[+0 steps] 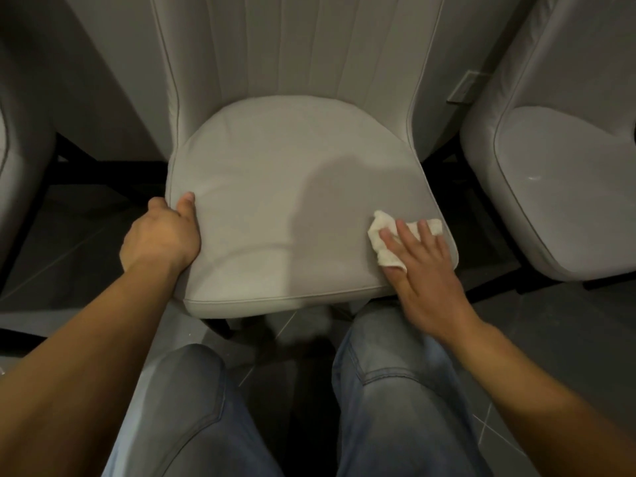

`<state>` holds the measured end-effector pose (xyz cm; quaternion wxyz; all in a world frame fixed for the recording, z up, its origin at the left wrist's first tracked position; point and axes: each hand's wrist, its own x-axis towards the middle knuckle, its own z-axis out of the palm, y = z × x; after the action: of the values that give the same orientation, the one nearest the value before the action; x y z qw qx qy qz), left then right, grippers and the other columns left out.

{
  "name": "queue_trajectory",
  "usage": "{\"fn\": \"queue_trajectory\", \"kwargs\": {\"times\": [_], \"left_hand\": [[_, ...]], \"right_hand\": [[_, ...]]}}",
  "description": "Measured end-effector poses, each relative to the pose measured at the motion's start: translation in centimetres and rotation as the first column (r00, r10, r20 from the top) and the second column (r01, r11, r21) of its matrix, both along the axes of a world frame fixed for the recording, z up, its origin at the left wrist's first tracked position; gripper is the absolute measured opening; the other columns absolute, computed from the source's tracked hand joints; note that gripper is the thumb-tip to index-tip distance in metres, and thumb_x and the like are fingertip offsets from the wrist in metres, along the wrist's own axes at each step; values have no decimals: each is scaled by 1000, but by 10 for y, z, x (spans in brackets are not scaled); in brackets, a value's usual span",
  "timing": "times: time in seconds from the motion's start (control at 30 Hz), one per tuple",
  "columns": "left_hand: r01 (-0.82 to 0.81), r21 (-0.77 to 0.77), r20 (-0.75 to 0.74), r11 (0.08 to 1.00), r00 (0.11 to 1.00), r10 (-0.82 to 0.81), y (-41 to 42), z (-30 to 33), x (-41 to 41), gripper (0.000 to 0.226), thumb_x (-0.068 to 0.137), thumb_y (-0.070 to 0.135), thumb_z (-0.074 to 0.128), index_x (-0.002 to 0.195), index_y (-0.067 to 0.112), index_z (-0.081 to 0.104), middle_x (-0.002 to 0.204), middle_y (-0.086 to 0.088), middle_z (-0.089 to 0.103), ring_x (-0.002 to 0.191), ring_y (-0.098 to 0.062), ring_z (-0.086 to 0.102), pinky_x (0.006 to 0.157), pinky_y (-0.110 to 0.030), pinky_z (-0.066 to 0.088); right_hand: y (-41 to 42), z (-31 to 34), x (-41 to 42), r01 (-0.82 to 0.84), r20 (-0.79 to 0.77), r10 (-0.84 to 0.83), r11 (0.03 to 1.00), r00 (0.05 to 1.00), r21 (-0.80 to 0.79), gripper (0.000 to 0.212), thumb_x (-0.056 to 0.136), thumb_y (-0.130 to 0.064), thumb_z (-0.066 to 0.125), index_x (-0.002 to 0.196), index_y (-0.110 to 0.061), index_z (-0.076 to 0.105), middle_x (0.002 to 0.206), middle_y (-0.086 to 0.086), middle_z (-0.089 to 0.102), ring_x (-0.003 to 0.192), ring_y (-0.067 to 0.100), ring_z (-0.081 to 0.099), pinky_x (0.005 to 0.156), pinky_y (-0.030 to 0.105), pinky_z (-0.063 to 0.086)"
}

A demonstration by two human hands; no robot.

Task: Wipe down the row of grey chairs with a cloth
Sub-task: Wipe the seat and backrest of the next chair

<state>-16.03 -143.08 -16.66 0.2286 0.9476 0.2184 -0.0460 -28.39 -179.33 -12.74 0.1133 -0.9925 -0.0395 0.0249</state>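
A grey padded chair (275,187) stands straight in front of me, its seat cushion facing up and its ribbed backrest behind. My right hand (426,270) lies flat on the seat's front right corner, fingers spread, pressing a crumpled white cloth (382,235) against the cushion. My left hand (161,235) grips the seat's left edge, thumb on top and fingers curled under the rim. A second grey chair (550,187) stands to the right, and a sliver of a third chair (13,173) shows at the far left.
My knees in light blue jeans (389,390) sit close below the seat's front edge. The dark tiled floor (550,339) runs between the chairs. Black chair legs (461,180) fill the narrow gaps between seats. A grey wall with a socket plate (464,87) is behind.
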Motion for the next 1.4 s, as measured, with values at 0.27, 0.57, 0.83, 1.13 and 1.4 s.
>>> {"fn": "queue_trajectory", "kwargs": {"times": [0.27,0.57,0.83,1.13,1.4], "left_hand": [[11,-23,10,1000,1000,-11,0,2,-1,73,94,70,15,121,10,46,115,-22,58,91,-34,50,71,-41,33],[22,-38,-16,999,1000,-22,-1,7,-3,73,94,70,14,124,11,45,112,-20,57,84,-29,44,70,-42,35],[41,-22,-22,999,999,-41,2,5,-1,76,94,70,12,126,9,44,114,-22,57,84,-30,42,71,-42,33],[108,-231,-125,967,982,-139,16,21,6,65,102,54,25,145,7,39,143,-19,46,129,-38,44,105,-43,31],[-122,-800,-139,587,990,16,43,29,-39,33,97,44,55,111,18,70,98,-5,75,88,-22,71,82,-40,56]], "right_hand": [[111,-18,-12,-174,123,191,975,974,-136,55,101,-53,29,153,-34,34,164,5,24,150,40,14,118,59,13],[106,-19,-3,-423,158,477,861,865,-284,63,93,-43,50,153,-42,30,164,4,22,150,38,17,118,57,16],[-18,-17,-24,-187,111,221,948,969,-257,70,91,-38,47,154,-44,19,165,3,18,152,33,10,115,59,24],[74,-12,-10,-237,144,258,961,956,-144,59,92,-46,41,150,-38,39,161,6,30,148,41,22,116,63,19],[195,-16,32,-421,108,434,898,894,-125,59,92,-61,34,148,-45,34,163,4,25,148,43,16,115,66,11]]}}
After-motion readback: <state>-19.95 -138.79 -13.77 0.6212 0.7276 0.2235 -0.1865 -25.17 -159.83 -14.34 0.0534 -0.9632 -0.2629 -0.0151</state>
